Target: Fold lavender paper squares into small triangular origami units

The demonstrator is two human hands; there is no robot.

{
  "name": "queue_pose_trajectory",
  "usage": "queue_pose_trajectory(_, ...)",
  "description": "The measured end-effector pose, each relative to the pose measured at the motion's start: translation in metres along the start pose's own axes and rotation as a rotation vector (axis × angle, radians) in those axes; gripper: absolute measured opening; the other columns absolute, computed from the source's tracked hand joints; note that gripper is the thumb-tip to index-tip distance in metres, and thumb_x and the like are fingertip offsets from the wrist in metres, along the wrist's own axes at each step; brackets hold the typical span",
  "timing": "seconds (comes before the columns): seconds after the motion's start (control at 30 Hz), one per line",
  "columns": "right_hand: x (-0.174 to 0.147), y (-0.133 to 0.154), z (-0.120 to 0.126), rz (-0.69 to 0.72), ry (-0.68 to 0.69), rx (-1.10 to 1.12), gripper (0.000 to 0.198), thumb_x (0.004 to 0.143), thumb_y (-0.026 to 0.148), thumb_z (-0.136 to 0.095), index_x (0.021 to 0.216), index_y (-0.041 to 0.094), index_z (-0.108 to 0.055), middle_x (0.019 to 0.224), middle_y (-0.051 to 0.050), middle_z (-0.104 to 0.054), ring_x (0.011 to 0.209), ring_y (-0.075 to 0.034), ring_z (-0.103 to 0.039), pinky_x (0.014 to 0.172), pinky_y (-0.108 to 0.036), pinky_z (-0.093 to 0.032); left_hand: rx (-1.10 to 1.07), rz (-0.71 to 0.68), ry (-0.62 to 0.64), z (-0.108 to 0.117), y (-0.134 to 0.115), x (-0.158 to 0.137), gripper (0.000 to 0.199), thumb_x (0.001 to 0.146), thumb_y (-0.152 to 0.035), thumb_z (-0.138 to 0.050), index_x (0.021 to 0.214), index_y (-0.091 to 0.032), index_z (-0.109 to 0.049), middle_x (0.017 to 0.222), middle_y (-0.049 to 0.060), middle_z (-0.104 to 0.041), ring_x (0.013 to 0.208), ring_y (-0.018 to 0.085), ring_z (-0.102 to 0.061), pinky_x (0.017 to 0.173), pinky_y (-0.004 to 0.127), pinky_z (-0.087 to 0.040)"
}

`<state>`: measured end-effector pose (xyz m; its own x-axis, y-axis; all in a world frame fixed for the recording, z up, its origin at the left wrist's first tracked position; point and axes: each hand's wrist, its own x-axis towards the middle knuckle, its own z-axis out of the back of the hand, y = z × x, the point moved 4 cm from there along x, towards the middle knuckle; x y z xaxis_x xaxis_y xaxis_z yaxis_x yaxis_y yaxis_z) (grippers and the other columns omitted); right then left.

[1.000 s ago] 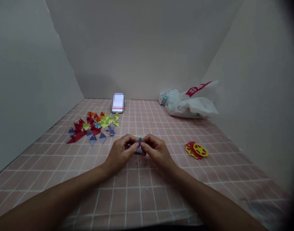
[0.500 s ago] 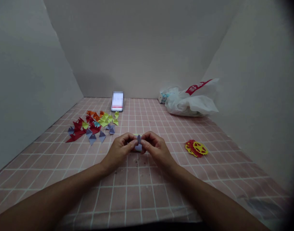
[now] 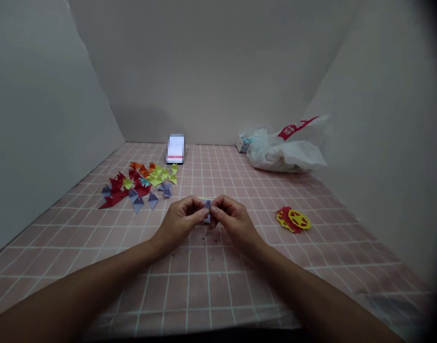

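Note:
Between my fingertips is a small folded piece of purple paper (image 3: 207,218), held just over the middle of the table. My left hand (image 3: 184,216) pinches its left side with thumb and forefinger. From the other side, my right hand (image 3: 232,216) grips it the same way, thumb in front. Both thumbs nearly meet, so much of the paper is hidden. Just behind the fingers shows a thin yellowish edge (image 3: 206,198), mostly covered by the hands.
Several folded paper pieces (image 3: 114,197) in red, orange, yellow and purple lie at left. Behind them a phone (image 3: 176,148) stands upright. Red and yellow star cutouts (image 3: 299,219) are stacked at right. A white plastic bag (image 3: 286,155) and a small box (image 3: 242,143) sit back right.
The purple paper shows less between my thumbs, its upper part now folded or turned down. Both hands stay in nearly the same place, and the view has shifted slightly.

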<state>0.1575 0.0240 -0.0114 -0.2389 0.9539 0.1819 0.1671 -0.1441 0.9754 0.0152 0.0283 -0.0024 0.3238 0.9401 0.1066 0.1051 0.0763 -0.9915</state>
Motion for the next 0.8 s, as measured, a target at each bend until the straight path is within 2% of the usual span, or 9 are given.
queue_pose_trajectory(0.17, 0.001, -0.004, 0.0, -0.004, 0.011, 0.056, 0.021, 0.082, 0.038, -0.074, 0.085, 0.022, -0.062, 0.078, 0.002, -0.062, 0.062, -0.011, -0.06, 0.06, -0.026, -0.054, 0.268, -0.113, -0.08, 0.002, -0.007, -0.003, 0.012, 0.081, -0.024, -0.068, 0.074, -0.017, -0.063, 0.07, 0.0, -0.064, 0.065, 0.013, -0.062, 0.061, 0.025, -0.052)
queue_pose_trajectory(0.23, 0.001, -0.005, 0.0, -0.01, 0.011, 0.081, 0.02, 0.081, 0.037, -0.074, 0.083, 0.022, -0.061, 0.077, 0.002, -0.062, 0.062, -0.011, -0.061, 0.061, -0.026, -0.054, 0.354, -0.166, -0.071, 0.002, -0.009, -0.005, 0.01, 0.083, -0.021, -0.066, 0.075, -0.016, -0.064, 0.069, 0.001, -0.066, 0.064, 0.013, -0.061, 0.061, 0.024, -0.05)
queue_pose_trajectory(0.37, 0.003, -0.009, 0.002, -0.029, 0.018, 0.159, 0.02, 0.084, 0.037, -0.071, 0.083, 0.022, -0.059, 0.072, 0.003, -0.063, 0.058, -0.011, -0.061, 0.058, -0.025, -0.051, 0.205, -0.163, 0.042, -0.003, -0.01, -0.006, 0.015, 0.092, -0.026, -0.058, 0.083, -0.016, -0.066, 0.074, 0.001, -0.067, 0.068, 0.013, -0.064, 0.065, 0.025, -0.053)
queue_pose_trajectory(0.57, 0.004, -0.013, 0.002, -0.063, 0.044, 0.191, 0.023, 0.083, 0.041, -0.072, 0.085, 0.022, -0.058, 0.073, 0.003, -0.064, 0.059, -0.012, -0.06, 0.058, -0.027, -0.051, 0.074, -0.125, 0.055, -0.005, -0.011, -0.006, 0.015, 0.091, -0.025, -0.059, 0.082, -0.016, -0.066, 0.072, 0.0, -0.065, 0.066, 0.012, -0.063, 0.064, 0.024, -0.054)
queue_pose_trajectory(0.67, 0.003, -0.011, 0.001, -0.064, 0.037, 0.159, 0.023, 0.083, 0.041, -0.071, 0.085, 0.022, -0.058, 0.076, 0.002, -0.063, 0.06, -0.011, -0.059, 0.059, -0.027, -0.051, 0.109, -0.123, 0.034, -0.004, -0.009, -0.005, 0.013, 0.088, -0.026, -0.061, 0.081, -0.016, -0.065, 0.072, 0.001, -0.066, 0.066, 0.013, -0.064, 0.064, 0.024, -0.053)
queue_pose_trajectory(0.8, 0.001, -0.004, 0.002, 0.009, -0.036, 0.01, 0.021, 0.084, 0.038, -0.07, 0.082, 0.022, -0.057, 0.075, 0.002, -0.059, 0.064, -0.012, -0.056, 0.061, -0.027, -0.047, 0.336, -0.19, -0.108, 0.002, -0.01, -0.006, 0.013, 0.085, -0.025, -0.063, 0.076, -0.016, -0.062, 0.07, 0.001, -0.064, 0.063, 0.012, -0.061, 0.059, 0.024, -0.049)
